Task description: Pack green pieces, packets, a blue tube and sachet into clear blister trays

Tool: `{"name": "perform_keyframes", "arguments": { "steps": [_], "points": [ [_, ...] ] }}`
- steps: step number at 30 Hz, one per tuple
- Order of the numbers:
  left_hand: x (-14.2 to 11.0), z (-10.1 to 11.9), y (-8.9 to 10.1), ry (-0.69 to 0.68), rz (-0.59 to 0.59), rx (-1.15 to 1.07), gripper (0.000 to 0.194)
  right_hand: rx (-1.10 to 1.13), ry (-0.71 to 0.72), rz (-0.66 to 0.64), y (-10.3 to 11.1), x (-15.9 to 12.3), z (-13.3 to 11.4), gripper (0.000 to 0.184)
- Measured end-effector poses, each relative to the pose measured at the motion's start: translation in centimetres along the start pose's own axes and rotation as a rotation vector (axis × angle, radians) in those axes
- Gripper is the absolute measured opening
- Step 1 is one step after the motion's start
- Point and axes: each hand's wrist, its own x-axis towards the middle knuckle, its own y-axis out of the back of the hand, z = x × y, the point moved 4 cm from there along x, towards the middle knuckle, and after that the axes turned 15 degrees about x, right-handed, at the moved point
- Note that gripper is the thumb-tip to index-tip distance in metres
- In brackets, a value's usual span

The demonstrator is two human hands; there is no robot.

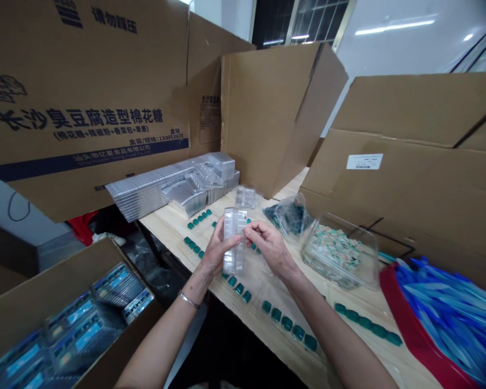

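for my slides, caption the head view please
Left hand and right hand handle a clear plastic tray above teal pieces on a wooden table

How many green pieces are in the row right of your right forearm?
5 green pieces, in one line on the wooden table, from beside the right forearm toward the blue-filled bag; none look hidden.

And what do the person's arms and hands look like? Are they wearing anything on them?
Both forearms are bare, with no sleeves showing, and neither the left hand nor the right hand wears a glove. A thin silver-coloured bracelet circles the left wrist; the right wrist has none.
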Motion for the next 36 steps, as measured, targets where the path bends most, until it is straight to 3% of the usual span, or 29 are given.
{"name": "perform_keyframes", "arguments": {
  "steps": [7,13,20,25,28,30,33,36],
  "points": [
    [-0.5,0.9,2.0,0.023,0.13,-0.067,0.061,0.132,0.097,0.125,2.6,0.4,0.6,0.022],
    [-0.9,1.4,2.5,0.01,0.201,0.009,0.065,0.377,0.045,0.199,3.9,0.8,0.4,0.024],
    [-1.1,0.4,1.7,0.129,0.072,-0.092,0.058,0.458,-0.013,0.203,3.9,1.1,1.3,0.029],
    [-0.9,0.3,1.6,0.068,0.12,-0.031,0.061,0.407,-0.018,0.23,3.7,1.0,2.0,0.034],
    [-0.8,0.1,2.3,0.055,0.185,-0.006,0.062,0.345,0.048,0.221,4.7,2.1,1.9,0.035],
    [-0.9,-0.4,2.9,0.119,0.205,-0.06,0.054,0.252,0.156,0.272,6.5,3.7,1.2,0.035],
    [-1.0,-1.2,3.6,0.216,0.188,-0.169,0.048,-0.057,0.351,0.374,9.5,7.3,-0.2,0.03],
    [-1.0,-1.3,3.3,0.238,0.145,-0.214,0.048,-0.304,0.433,0.402,11.2,11.1,-0.2,0.023]
  ]
}}
